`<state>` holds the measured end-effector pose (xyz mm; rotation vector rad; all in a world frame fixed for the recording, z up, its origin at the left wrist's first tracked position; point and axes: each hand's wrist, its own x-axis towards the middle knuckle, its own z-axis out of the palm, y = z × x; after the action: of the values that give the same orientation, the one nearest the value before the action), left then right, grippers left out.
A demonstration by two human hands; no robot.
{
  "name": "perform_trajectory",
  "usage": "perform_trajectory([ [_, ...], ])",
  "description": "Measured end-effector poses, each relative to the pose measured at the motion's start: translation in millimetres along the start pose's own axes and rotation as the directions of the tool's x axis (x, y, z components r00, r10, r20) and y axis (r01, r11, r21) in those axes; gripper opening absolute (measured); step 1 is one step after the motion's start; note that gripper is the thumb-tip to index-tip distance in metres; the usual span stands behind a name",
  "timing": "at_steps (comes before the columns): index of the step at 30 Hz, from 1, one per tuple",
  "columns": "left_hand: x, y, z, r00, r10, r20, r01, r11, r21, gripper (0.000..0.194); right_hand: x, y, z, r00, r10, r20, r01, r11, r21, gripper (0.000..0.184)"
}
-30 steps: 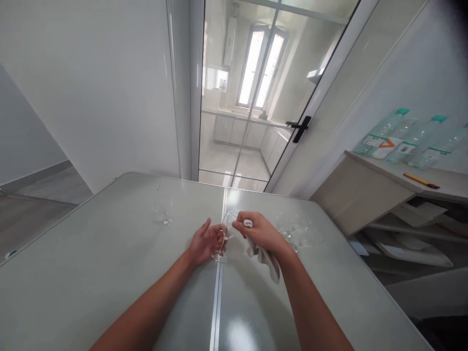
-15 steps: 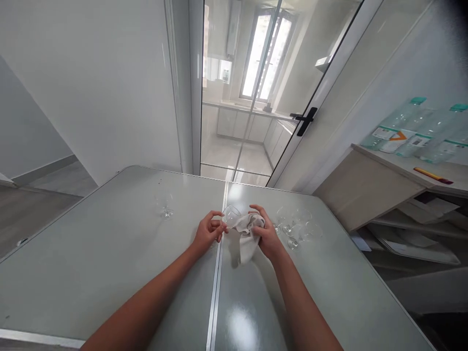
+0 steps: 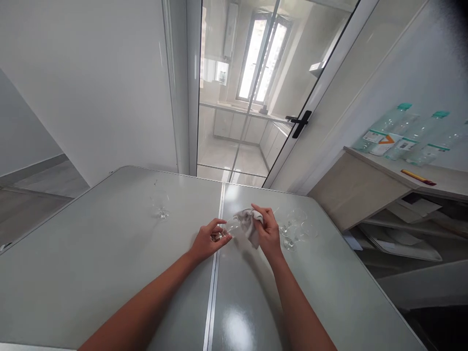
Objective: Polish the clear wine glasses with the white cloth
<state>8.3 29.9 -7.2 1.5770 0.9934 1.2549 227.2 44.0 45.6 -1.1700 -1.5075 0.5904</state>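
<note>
We see the clear, stemmed drinking glass tilted above the metal seam of the glossy grey-green table. Our left hand has its fingers curled around its lower part; our right hand's are clamped on a pale, crumpled fabric cloth touching the bowl. We judge the glass light, stiff, slippery and fragile, best held gently by the stem; the cloth should be soft. On clear, green-capped plastic bottles, we make out white labels and an orange V-like mark, but no readable words.

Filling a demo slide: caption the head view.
Left hand holds a wine glass, right hand a cloth at its bowl, above a gray table.
</note>
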Motion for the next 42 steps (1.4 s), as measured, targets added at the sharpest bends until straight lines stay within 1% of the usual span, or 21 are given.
perform_trajectory([
  [2,0.0,0.5,-0.1,0.999,-0.002,-0.053,0.0,0.999,-0.038,0.038,-0.1,-2.3,-2.8,0.998,0.042,-0.037,-0.044,0.997,-0.062,0.045],
  [5,1.1,1.6,-1.6,0.984,0.003,-0.179,-0.01,0.999,-0.036,0.039,0.7,-2.0,-5.2,0.991,0.095,-0.091,-0.11,0.979,-0.17,0.041],
  [9,3.6,4.2,-4.7,0.947,0.009,-0.321,-0.005,1.0,0.013,0.039,0.9,-1.0,-5.2,0.968,0.25,0.031,-0.24,0.952,-0.188,0.038],
  [11,4.4,5.4,-5.3,0.942,0.0,-0.337,0.004,1.0,0.013,0.039,0.1,-6.2,-6.5,0.943,0.298,0.151,-0.287,0.954,-0.091,0.035],
  [12,4.6,5.9,-5.3,0.943,-0.002,-0.333,0.006,1.0,0.011,0.038,-0.2,-10.0,-7.7,0.942,0.273,0.192,-0.276,0.961,-0.012,0.034],
  [13,4.6,6.3,-5.1,0.946,-0.003,-0.324,0.006,1.0,0.01,0.038,-0.3,-13.9,-9.0,0.953,0.223,0.204,-0.243,0.967,0.078,0.033],
  [15,4.2,6.8,-4.7,0.95,0.0,-0.313,0.003,1.0,0.008,0.039,0.2,-18.4,-10.6,0.982,0.128,0.141,-0.157,0.964,0.214,0.035],
  [16,3.9,6.8,-4.6,0.949,0.001,-0.316,0.001,1.0,0.006,0.039,0.6,-17.7,-10.2,0.988,0.12,0.101,-0.14,0.964,0.224,0.034],
  [18,3.5,6.8,-4.4,0.941,-0.003,-0.338,0.001,1.0,-0.006,0.04,0.6,-9.9,-6.7,0.976,0.195,0.095,-0.206,0.969,0.138,0.031],
  [21,3.5,6.6,-4.4,0.933,-0.021,-0.36,0.008,0.999,-0.037,0.04,-1.8,9.3,1.9,0.909,0.367,0.197,-0.371,0.929,-0.017,0.042],
  [23,3.7,7.1,-4.5,0.934,-0.031,-0.355,0.01,0.998,-0.063,0.041,-3.0,17.6,5.4,0.871,0.424,0.249,-0.439,0.899,0.003,0.044],
  [24,3.7,7.5,-4.5,0.936,-0.036,-0.351,0.009,0.997,-0.078,0.041,-2.8,18.7,5.6,0.867,0.429,0.254,-0.453,0.891,0.04,0.044],
  [25,3.7,8.0,-4.4,0.937,-0.041,-0.348,0.008,0.995,-0.095,0.042,-2.1,17.9,4.7,0.878,0.418,0.233,-0.445,0.892,0.078,0.044],
  [27,3.5,8.5,-3.9,0.942,-0.052,-0.332,0.011,0.992,-0.124,0.042,0.4,11.2,0.5,0.936,0.342,0.085,-0.35,0.929,0.116,0.043],
  [29,2.8,8.0,-2.5,0.957,-0.056,-0.286,0.021,0.992,-0.124,0.042,2.0,0.6,-5.2,0.976,0.192,-0.107,-0.187,0.981,0.054,0.041],
  [30,2.3,7.2,-1.5,0.967,-0.055,-0.25,0.027,0.993,-0.115,0.042,1.9,-5.3,-7.7,0.983,0.11,-0.146,-0.111,0.994,-0.001,0.038],
  [31,1.6,6.1,-0.4,0.977,-0.053,-0.209,0.032,0.994,-0.102,0.042,1.1,-11.1,-9.8,0.992,0.039,-0.119,-0.046,0.998,-0.053,0.034],
  [33,-0.1,3.4,1.4,0.99,-0.043,-0.132,0.033,0.997,-0.071,0.042,-2.1,-21.7,-12.3,0.995,-0.043,0.092,0.053,0.993,-0.109,0.023],
  [36,-3.1,-0.1,1.8,0.996,-0.029,-0.082,0.027,0.999,-0.026,0.043,-6.7,-33.2,-13.7,0.904,-0.025,0.427,0.059,0.996,-0.065,0.012],
  [39,-5.7,-1.5,0.3,0.997,-0.053,-0.063,0.05,0.997,-0.052,0.041,-6.8,-38.2,-14.8,0.819,0.066,0.571,-0.057,0.998,-0.034,0.023],
  [42,-7.5,-1.8,-0.4,0.998,-0.058,0.001,0.058,0.996,-0.07,0.038,-5.3,-38.3,-14.0,0.732,0.114,0.672,-0.111,0.993,-0.048,0.043],
])
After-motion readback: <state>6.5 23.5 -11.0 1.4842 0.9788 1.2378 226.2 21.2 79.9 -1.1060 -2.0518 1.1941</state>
